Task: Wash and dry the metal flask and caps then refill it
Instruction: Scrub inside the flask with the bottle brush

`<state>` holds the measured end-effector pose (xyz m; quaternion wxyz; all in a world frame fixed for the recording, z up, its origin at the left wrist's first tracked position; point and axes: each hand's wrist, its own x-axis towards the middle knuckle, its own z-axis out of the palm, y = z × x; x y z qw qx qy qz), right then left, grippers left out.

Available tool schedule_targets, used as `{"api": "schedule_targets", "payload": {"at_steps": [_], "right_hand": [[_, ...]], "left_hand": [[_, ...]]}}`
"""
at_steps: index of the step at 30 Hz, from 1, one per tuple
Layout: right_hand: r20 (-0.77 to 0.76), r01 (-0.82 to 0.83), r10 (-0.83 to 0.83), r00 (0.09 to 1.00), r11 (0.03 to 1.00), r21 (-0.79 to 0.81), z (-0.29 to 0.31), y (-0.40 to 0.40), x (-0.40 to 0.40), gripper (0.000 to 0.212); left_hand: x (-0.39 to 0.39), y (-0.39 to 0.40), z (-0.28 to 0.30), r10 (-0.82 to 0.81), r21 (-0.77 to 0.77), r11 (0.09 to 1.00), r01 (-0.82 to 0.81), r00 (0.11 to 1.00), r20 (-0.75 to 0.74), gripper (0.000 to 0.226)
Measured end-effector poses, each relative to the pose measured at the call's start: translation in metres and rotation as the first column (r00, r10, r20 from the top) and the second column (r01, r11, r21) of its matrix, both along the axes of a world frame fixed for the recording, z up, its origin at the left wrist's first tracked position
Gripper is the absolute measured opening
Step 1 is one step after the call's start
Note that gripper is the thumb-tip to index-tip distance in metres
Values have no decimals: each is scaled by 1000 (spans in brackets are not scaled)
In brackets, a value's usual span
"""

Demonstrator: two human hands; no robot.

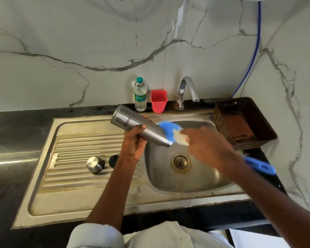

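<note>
The metal flask (140, 126) lies tilted over the sink basin (168, 178), mouth toward the near right, with the left hand (134, 140) fingers clamped around its middle. At its mouth is a blue-and-white brush (172, 132), handle gripped by the blurred right hand (208, 145). On the draining board to the left stand a steel cap (95, 164) and a black cap (113, 160). Along the counter's far edge are a water bottle (140, 94), red cup (159, 101) and tap (186, 90).

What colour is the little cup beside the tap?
The cup is red-pink, seen plainly in the head view, between the water bottle and tap.
</note>
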<state>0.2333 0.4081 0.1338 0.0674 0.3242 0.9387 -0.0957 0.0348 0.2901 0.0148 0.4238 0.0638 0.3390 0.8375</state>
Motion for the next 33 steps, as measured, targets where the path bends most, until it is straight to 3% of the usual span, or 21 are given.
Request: {"api": "schedule_targets", "payload": {"at_steps": [2, 6, 11, 13, 16, 19, 22, 25, 29, 33], "right_hand": [[-40, 48, -57, 998, 979, -198, -3, 33, -11, 41], [-15, 133, -170, 985, 816, -562, 9, 71, 17, 35], [96, 297, -366, 926, 547, -783, -20, 79, 12, 36], [113, 290, -491, 864, 301, -909, -54, 66, 7, 36], [179, 111, -699, 692, -142, -984, -95, 42, 9, 35], [346, -106, -737, 580, -490, -865, -109, 24, -3, 22], [490, -251, -666, 563, -702, -667, -111, 13, -25, 12], [591, -296, -599, 540, -793, -532, -105, 9, -31, 15], [662, -263, -538, 522, -840, -475, -97, -3, 0, 37], [677, -285, -580, 453, -814, -506, -99, -4, -10, 18]], "left_hand": [[-2, -4, 0, -62, 29, 998, 61, 998, 14, 70], [-10, -14, -6, -65, 91, 994, 54, 990, 125, 92], [-6, -2, -6, 28, 171, 982, -81, 955, 295, 101], [-6, 10, -1, 108, 156, 971, -183, 910, 400, 107], [-10, 20, -1, 163, 159, 950, -269, 862, 481, 102], [-7, 19, -5, 167, 171, 947, -273, 869, 466, 93], [1, 18, -10, 161, 134, 960, -247, 875, 457, 104], [5, 12, -9, 169, 33, 981, -189, 935, 313, 121], [-5, 1, -16, 229, -73, 973, -218, 943, 240, 122], [7, -3, -15, 162, -108, 981, -159, 986, 25, 82]]}}
